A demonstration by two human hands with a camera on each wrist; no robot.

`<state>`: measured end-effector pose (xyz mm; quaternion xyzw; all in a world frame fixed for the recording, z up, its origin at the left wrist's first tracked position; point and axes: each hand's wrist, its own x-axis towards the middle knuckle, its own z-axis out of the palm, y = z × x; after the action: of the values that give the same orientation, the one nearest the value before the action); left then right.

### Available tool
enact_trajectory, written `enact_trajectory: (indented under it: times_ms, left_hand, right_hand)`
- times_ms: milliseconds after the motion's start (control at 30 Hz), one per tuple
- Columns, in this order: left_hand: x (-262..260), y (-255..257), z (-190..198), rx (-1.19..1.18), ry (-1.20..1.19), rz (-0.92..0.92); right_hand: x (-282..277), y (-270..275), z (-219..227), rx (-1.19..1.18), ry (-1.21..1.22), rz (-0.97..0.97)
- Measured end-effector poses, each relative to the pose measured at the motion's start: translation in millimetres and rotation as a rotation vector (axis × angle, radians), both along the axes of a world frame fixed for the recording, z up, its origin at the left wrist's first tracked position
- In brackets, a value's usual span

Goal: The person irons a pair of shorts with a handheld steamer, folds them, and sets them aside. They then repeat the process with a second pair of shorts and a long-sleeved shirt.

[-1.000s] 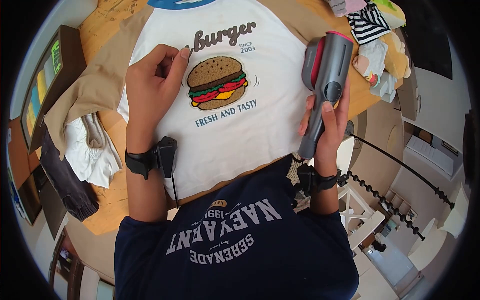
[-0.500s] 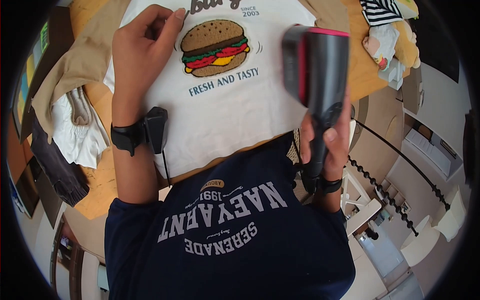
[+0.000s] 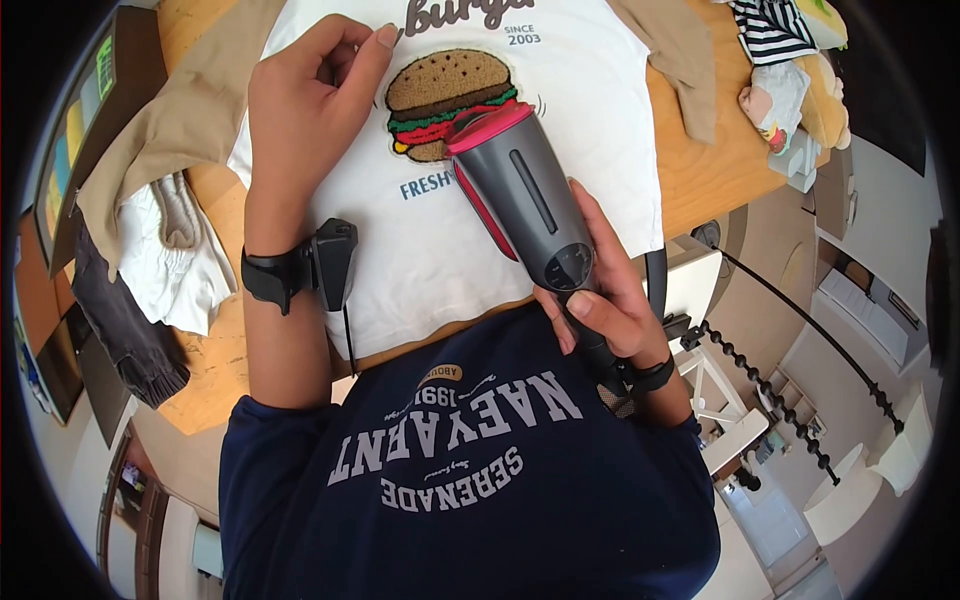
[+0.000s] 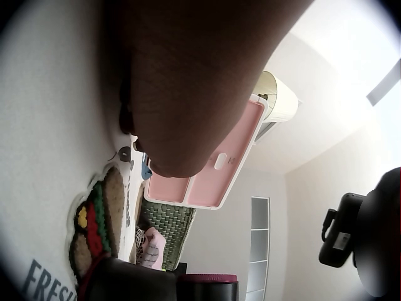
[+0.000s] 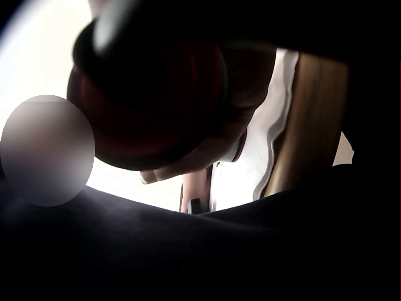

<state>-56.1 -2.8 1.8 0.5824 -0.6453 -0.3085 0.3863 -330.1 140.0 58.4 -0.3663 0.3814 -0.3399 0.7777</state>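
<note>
A white T-shirt (image 3: 390, 270) with tan sleeves and a burger patch (image 3: 447, 82) lies spread on the wooden table. My right hand (image 3: 612, 290) grips the handle of a grey handheld garment steamer (image 3: 525, 195) with pink-red trim. In the head view its head overlaps the lower right of the patch and part of the lettering below. My left hand (image 3: 310, 105) lies over the shirt left of the patch, fingers curled, thumb tip near the "burger" lettering. The left wrist view shows the steamer (image 4: 135, 282) close beside the patch; the right wrist view is mostly dark.
White shorts (image 3: 165, 255) and dark trousers (image 3: 125, 320) lie at the table's left, near a bin of folded cloth (image 3: 75, 170). Striped cloth (image 3: 770, 30) and a soft toy (image 3: 825, 100) are at the back right. A white chair (image 3: 690, 285) stands right of me.
The steamer has swung left from the shirt's right side to over the lower part of the burger patch. My left hand stays beside the patch; the head view has shifted.
</note>
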Motion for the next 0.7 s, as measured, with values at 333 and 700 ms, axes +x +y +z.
enact_trajectory:
  times_ms: [333,700]
  left_hand:
    - [-2.0,-1.9,-4.3,-0.069,0.054,0.016]
    - [-2.8,-2.2,-5.4,-0.047,0.059,0.035]
  right_hand:
    - [1.7,5.4,-2.0,-0.033,-0.003,-0.036]
    - [2.1,5.6,2.0,-0.042,0.043,-0.139]
